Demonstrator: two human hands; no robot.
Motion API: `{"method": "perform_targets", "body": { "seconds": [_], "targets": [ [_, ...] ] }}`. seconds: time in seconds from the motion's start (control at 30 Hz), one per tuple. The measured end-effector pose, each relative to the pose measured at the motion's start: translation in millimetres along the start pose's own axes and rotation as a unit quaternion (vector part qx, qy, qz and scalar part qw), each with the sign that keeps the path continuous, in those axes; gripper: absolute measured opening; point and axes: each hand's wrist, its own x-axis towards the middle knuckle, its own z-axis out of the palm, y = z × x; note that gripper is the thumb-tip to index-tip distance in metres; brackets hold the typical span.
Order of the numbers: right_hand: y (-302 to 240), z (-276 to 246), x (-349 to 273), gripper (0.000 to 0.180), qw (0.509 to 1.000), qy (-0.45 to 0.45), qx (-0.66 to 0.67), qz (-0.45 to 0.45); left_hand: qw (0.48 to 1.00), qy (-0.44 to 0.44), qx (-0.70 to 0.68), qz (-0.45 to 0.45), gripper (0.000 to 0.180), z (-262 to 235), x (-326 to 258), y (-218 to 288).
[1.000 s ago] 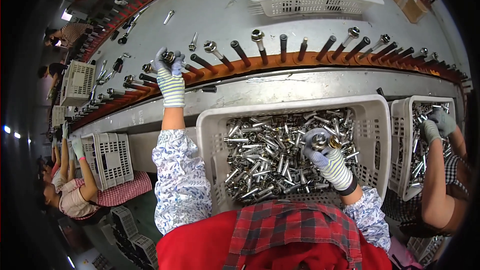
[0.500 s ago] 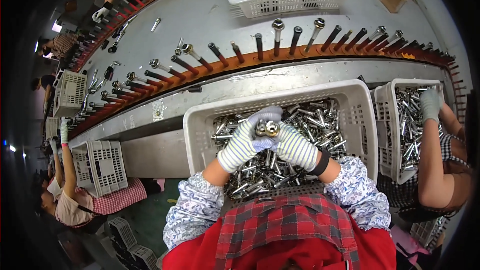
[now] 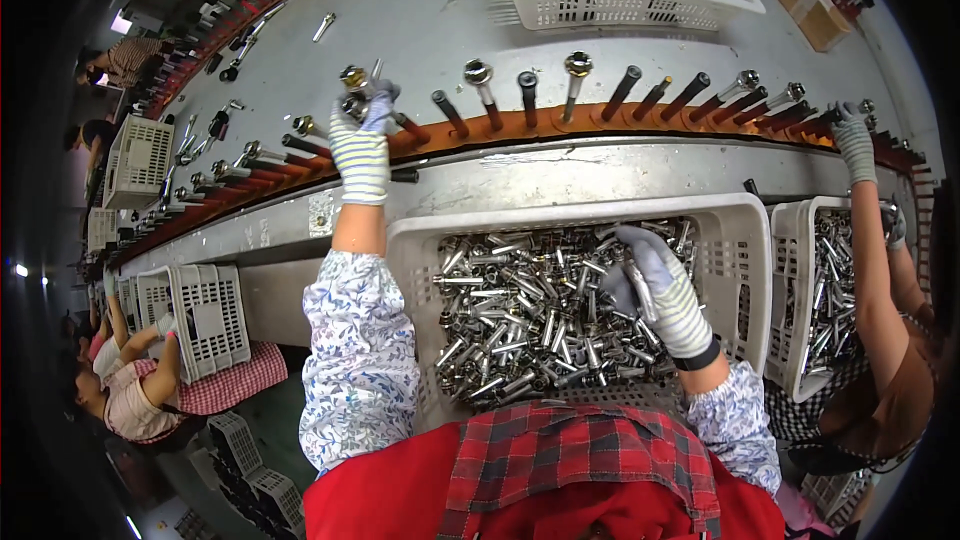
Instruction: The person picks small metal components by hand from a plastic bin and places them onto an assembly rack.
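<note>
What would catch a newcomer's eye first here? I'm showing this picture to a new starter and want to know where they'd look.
Probably the white crate heaped with shiny metal fittings right in front of the person, with the gloved right hand in the pile. Next, the left hand stretched up, holding a fitting at the curved orange rail of dark pegs, several capped with fittings.

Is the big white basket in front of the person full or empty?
Nearly full. The white basket holds a heap of shiny metal fittings, and the right hand reaches into them.
</note>
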Motion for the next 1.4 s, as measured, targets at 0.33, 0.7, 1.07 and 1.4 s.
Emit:
{"method": "perform_targets", "body": {
  "seconds": [0.33, 0.7, 1.07, 1.4],
  "targets": [
    [-30, 5, -25, 0.060, 0.994, 0.023, 0.095, -0.037, 0.993, 0.105, 0.056, 0.028, 0.037, -66, -6, -16],
    [-30, -53, -8, 0.045, 0.971, 0.149, 0.018, -0.185, 0.963, -0.221, -0.063, 0.142, 0.032, 87, -89, 49],
    [-113, -95, 128, 0.026, 0.904, 0.172, -0.151, -0.362, 0.993, -0.043, -0.005, 0.109, 0.020, 51, -34, -12],
    [-96, -45, 163, 0.032, 0.931, 0.049, -0.225, -0.283, 0.995, 0.050, -0.009, 0.090, 0.020, 13, 1, -4]
  ]
}}
